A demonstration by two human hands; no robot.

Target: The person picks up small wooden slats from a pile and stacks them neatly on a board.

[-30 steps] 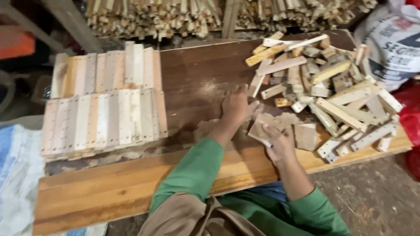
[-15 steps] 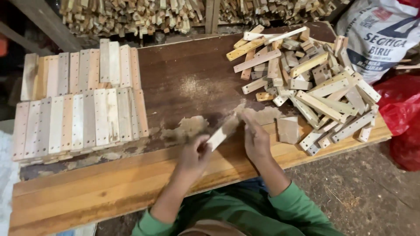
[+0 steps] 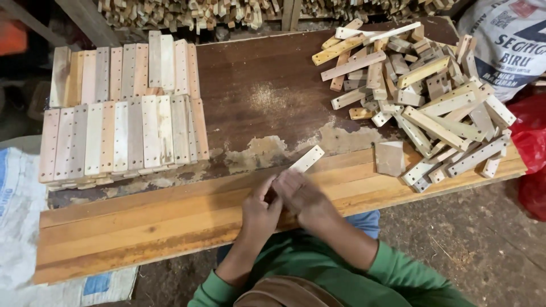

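**At the near edge of the workbench: my hands on a small wooden slat**

Close in front of me, at 6 o'clock, my green sleeves reach up to the workbench (image 3: pixel 142 227), a surface of pale orange planks near me and dark, worn wood further back. My left hand (image 3: pixel 260 211) and my right hand (image 3: pixel 300 196) meet just above the bench's near edge, touching each other. Both sets of fingers are curled shut around the lower end of a pale wooden slat (image 3: pixel 307 158). The slat is flat and short, with small drilled holes, and it sticks out past my right hand towards 1 o'clock, tilted on a diagonal.

A little further out, at 2 o'clock from my hands, a single flat block (image 3: pixel 389 157) of greyish wood lies alone on the bench.

At 10 o'clock, well apart from my hands, the stacked slats (image 3: pixel 122 136) sit side by side in two tidy rows, each piece upright in line with its neighbours.

At 2 o'clock, further off, a loose heap of slats (image 3: pixel 421 85) lies jumbled across the bench's right end.

Beyond that, at the right edge, a white printed sack (image 3: pixel 503 45) rests above a red plastic bag (image 3: pixel 532 153). At 12 o'clock, past the bench, bundled wood strips (image 3: pixel 227 11) are piled.
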